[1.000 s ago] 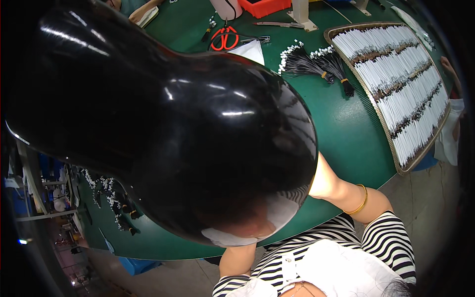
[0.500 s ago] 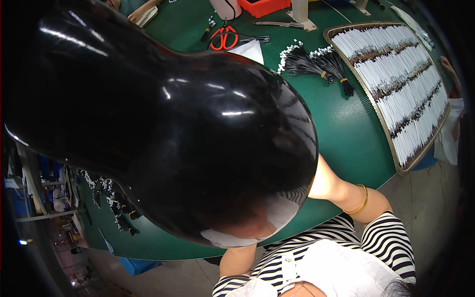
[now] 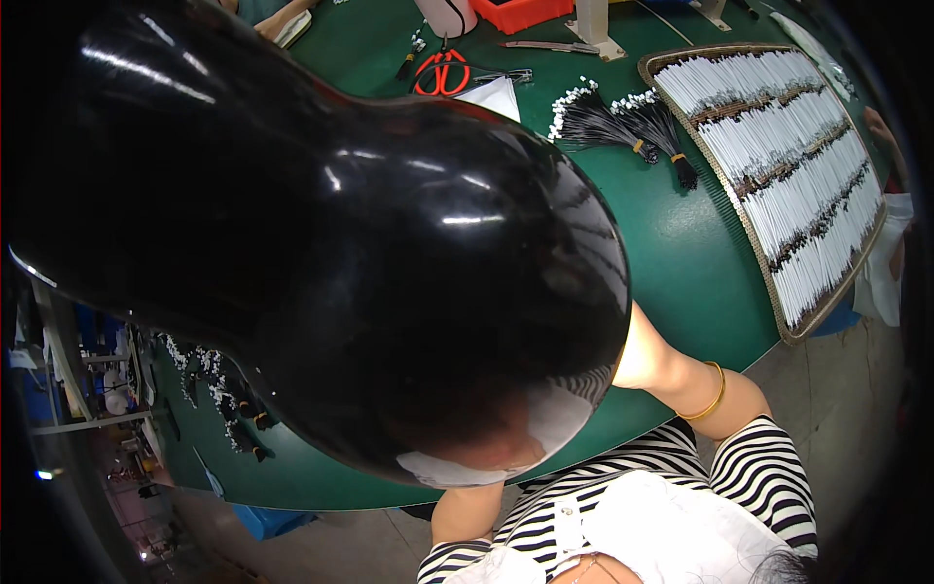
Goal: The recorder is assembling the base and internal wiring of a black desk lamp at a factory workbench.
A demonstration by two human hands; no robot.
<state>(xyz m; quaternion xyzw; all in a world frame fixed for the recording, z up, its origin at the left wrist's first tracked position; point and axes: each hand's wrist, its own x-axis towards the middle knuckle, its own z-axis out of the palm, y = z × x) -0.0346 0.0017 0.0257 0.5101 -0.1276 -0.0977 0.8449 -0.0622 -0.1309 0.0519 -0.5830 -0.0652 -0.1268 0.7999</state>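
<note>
A large glossy black lamp shade (image 3: 409, 282) fills the left and middle of the head view and covers both my hands. My left forearm (image 3: 467, 514) goes under its lower edge, and the fingers are out of sight. From the right, my right forearm (image 3: 681, 382), with a gold bangle (image 3: 718, 391) on it, reaches in behind the shade. Only the wrist side of my right hand (image 3: 637, 352) shows, brightly lit. Whatever the hands hold or touch is hidden by the shade.
On the green table (image 3: 681, 263) stands a tray (image 3: 769, 175) with rows of white sticks. Near it lie bundled black wires (image 3: 623, 131) with white connectors. Orange-handled scissors (image 3: 443, 74), a pen (image 3: 550, 46) and a red bin (image 3: 520, 12) sit farther back. More wire bundles (image 3: 229, 399) lie left.
The lamp shade appears very slightly farther right in the view. My forearms stay almost where they were.
</note>
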